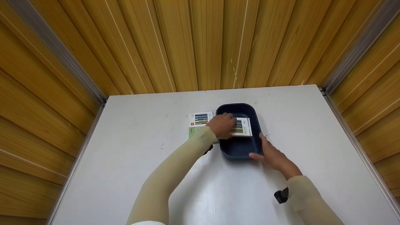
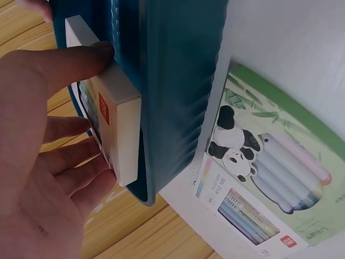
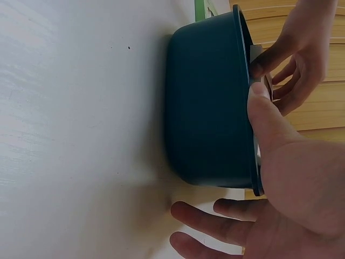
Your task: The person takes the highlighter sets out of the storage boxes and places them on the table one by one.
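Observation:
My left hand (image 1: 222, 125) grips a white marker box (image 1: 245, 127) with coloured pens showing on its face. In the left wrist view, thumb and fingers are on opposite sides of that box (image 2: 121, 102). The box is tilted over the mouth of a dark blue plastic bin (image 1: 237, 158), partly below its rim. My right hand (image 1: 272, 155) lies at the bin's near right corner. Its thumb touches the rim, and its other fingers (image 3: 215, 224) extend fairly straight beside the outer wall. Beside the bin's left side lies a green panda-print marker box (image 2: 280, 162).
A white box face with a pen window (image 1: 200, 119) shows next to the green part, left of the bin. All stand on a white table (image 1: 140, 134). Wood-patterned panels (image 1: 206, 47) rise behind the table and on both sides.

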{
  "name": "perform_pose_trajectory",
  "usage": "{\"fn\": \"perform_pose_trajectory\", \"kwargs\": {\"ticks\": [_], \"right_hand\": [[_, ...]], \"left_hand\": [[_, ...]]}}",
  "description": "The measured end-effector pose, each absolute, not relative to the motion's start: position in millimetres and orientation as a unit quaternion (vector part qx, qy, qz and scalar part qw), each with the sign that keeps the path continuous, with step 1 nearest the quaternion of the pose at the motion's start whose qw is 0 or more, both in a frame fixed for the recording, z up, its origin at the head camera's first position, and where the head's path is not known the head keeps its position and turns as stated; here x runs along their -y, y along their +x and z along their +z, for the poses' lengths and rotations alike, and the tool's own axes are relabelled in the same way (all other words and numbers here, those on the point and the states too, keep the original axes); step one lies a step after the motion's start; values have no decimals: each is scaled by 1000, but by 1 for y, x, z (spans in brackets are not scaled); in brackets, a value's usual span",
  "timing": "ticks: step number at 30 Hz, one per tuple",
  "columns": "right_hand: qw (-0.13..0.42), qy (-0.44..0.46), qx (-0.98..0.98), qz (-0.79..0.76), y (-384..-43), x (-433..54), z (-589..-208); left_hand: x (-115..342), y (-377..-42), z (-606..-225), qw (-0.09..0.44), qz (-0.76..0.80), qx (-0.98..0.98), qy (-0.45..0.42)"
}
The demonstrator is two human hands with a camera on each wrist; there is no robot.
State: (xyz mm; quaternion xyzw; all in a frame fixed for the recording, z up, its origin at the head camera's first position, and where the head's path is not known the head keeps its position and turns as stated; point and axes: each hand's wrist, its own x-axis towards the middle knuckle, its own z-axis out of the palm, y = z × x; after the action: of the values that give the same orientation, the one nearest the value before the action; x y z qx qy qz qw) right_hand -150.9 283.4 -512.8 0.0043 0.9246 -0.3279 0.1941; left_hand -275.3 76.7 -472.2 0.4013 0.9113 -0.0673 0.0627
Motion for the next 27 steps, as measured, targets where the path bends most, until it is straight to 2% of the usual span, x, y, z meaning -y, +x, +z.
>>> {"fn": "perform_pose_trajectory", "kwargs": {"ticks": [8, 27], "right_hand": [[201, 9, -924, -325, -150, -283, -513], [198, 2, -921, -334, -150, -285, -513]], "left_hand": [[-74, -275, -470, 72, -58, -913, 398], [-68, -279, -469, 58, -45, -913, 400]]}}
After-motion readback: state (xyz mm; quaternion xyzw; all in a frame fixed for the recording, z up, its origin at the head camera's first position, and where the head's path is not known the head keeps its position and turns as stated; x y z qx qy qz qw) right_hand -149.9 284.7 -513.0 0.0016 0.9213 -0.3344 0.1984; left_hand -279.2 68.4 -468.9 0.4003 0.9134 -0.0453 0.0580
